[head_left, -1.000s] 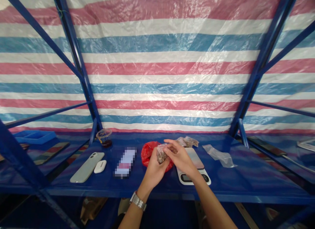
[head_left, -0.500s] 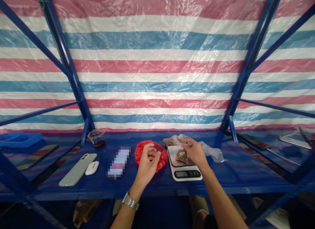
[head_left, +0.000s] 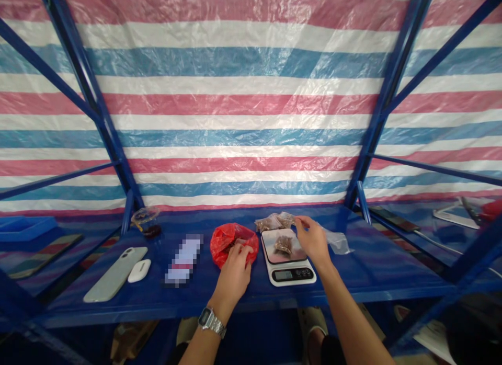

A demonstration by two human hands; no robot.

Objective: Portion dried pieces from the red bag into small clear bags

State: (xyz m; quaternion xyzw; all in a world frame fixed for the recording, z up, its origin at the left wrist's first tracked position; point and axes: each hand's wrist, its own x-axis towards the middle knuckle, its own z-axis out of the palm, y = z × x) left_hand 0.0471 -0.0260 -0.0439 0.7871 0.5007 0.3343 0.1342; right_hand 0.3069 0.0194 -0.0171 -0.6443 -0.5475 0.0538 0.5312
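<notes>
My left hand dips into the mouth of a crumpled red plastic bag, with dark brown bits showing inside. Its fingers are bent and close together; their tips are hidden, and what they hold cannot be made out. On the steel platform of a white kitchen scale lies a small clear bag of brown dried material. My right hand hovers at the platform's right edge, fingers curved and apart from that bag. More filled clear bags lie behind the scale, close to the right fingertips.
Left of the red bag are a phone with a blurred screen, a white earbud case, a pale phone and a plastic cup of dark liquid. Empty clear plastic lies to the right. Blue posts frame the table.
My left hand has gone down from above the red bag into its mouth. My right hand has let go of the small filled bag, which now lies flatter on the scale, and moved slightly away.
</notes>
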